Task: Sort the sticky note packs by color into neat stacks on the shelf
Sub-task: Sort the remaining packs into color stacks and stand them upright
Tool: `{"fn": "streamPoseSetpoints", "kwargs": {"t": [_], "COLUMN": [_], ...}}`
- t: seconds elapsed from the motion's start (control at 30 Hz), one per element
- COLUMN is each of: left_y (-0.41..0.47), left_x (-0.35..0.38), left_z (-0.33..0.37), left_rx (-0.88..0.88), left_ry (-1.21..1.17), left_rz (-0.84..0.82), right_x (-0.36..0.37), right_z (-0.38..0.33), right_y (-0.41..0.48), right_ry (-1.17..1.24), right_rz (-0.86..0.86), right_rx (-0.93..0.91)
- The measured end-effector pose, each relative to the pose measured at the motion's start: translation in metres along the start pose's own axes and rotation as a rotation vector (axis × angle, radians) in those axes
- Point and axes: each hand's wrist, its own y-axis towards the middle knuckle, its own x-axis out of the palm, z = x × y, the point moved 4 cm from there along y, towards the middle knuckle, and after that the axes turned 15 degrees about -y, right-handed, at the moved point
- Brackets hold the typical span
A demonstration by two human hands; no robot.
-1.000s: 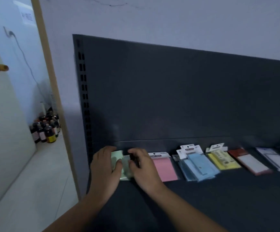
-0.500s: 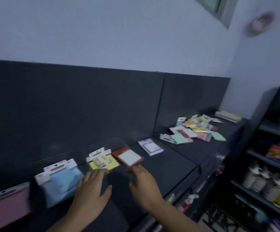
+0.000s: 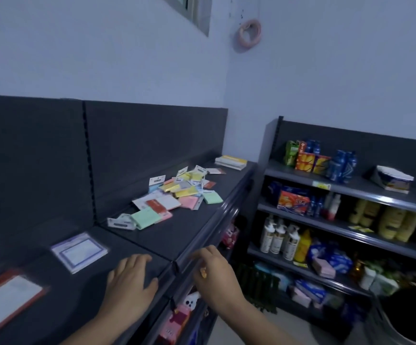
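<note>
Head view: the left hand (image 3: 130,277) is flat, fingers spread, over the near edge of the shelf (image 3: 152,236). The right hand (image 3: 214,272) is loosely open just right of it — both hands empty. The sticky note packs (image 3: 177,195) lie heaped farther along the shelf.

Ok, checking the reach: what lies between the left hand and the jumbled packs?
Head view: only bare shelf, with one panel seam, separates left hand from jumbled packs.

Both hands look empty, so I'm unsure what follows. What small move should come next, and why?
Probably reach the right hand forward to the light green pack at the near edge of the mixed pile. Both it and the left hand appear to hold nothing, and that pack lies nearest, uncovered.
</note>
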Motion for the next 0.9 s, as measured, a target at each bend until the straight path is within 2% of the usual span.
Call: {"fn": "streamPoseSetpoints", "kwargs": {"t": [0.23,0.53,0.77,0.9], "left_y": [0.097,0.215,0.287,0.334], "left_x": [0.035,0.067,0.130,0.170], "left_z": [-0.018,-0.048,-0.018,0.005], "left_rx": [-0.035,-0.101,-0.017,0.001], "left_ry": [0.001,0.031,-0.013,-0.024], "left_rz": [-0.056,-0.024,-0.086,-0.057], "right_x": [0.028,0.072,0.082,0.079], "right_z": [0.037,0.068,0.147,0.202], "right_y": [0.089,0.214,0.266,0.302], "right_ry": [-0.030,-0.074,-0.059,-0.052], "right_rz": [-0.091,-0.157,-0.150,-0.144], "right_rx": [-0.005,-0.042,0.038,0.014]}}
